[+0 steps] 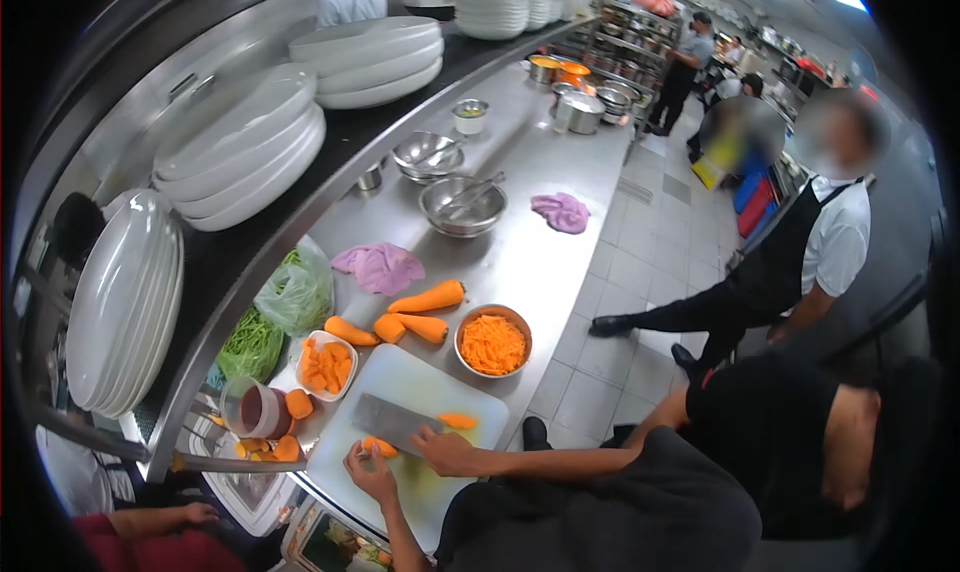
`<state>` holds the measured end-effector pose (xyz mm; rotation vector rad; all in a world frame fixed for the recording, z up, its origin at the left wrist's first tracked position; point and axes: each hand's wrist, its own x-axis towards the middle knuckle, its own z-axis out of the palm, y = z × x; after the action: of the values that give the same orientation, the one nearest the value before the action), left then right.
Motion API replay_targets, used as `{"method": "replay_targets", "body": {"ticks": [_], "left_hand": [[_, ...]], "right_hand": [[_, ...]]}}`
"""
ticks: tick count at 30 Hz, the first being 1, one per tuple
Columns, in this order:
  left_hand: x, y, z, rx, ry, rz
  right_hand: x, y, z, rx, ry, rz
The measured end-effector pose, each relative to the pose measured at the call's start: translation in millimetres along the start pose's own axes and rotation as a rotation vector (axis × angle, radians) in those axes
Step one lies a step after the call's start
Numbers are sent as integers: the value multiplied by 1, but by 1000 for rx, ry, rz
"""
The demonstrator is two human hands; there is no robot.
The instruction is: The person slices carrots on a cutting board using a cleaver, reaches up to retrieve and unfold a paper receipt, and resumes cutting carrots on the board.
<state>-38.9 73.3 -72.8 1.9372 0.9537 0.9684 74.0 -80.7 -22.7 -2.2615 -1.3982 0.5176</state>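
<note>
A white cutting board [345, 462] lies on the steel counter in front of me. My right hand [447, 452] is closed on a broad cleaver [392, 422], its blade flat over the board. My left hand [373, 475] pinches a carrot piece [380, 447] near the cleaver's lower edge. Another carrot piece [458, 422] rests on the board beyond my right hand. Past the board are whole and cut carrots [428, 296], a steel bowl of shredded carrot [492, 344] and a white tub of carrot chunks [326, 364].
Left of the board stand a clear container [252, 409] and bagged green vegetables [292, 290]. Farther along are purple cloths [378, 268] and steel bowls [462, 207]. Stacked white plates [240, 152] fill the shelf above. A person [820, 242] stands at right; a red-sleeved person [150, 537] is at lower left.
</note>
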Motion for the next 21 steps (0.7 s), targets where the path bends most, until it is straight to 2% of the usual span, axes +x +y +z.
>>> {"method": "replay_targets", "body": {"ticks": [1, 4, 6, 7, 8, 9, 11, 12, 13, 15, 16, 18, 20, 21], "left_hand": [[1, 2, -1, 0, 29, -6], [-3, 3, -2, 57, 74, 6], [-2, 0, -2, 22, 108, -20], [-2, -1, 0, 19, 143, -20], [-3, -4, -1, 33, 168, -16], [-4, -6, -1, 51, 191, -10], [-5, -5, -1, 70, 257, 0], [-5, -5, -1, 95, 294, -13], [-5, -5, 0, 118, 329, -28], [-2, -3, 8, 136, 419, 19], [-6, -5, 11, 164, 491, -31], [-18, 11, 23, 199, 625, -115], [-35, 28, 41, 197, 732, -145], [-45, 36, 50, 184, 816, -172]], "right_hand": [[3, 4, -8, -11, -8, -26], [10, 22, -43, 119, 203, -134], [11, 17, -136, 307, 363, -186], [15, 23, -179, 323, 373, -181], [18, 24, -226, 305, 500, -192], [22, 38, -272, 396, 606, -386], [47, 64, -357, 67, 1097, -561], [49, 78, -403, 16, 1163, -469], [58, 81, -452, 71, 1293, -564], [78, 100, -539, 74, 1409, -567], [89, 110, -579, 92, 1420, -505], [128, 137, -654, 79, 1497, -587], [156, 151, -715, -13, 1452, -469], [173, 160, -741, -119, 1430, -499]]}}
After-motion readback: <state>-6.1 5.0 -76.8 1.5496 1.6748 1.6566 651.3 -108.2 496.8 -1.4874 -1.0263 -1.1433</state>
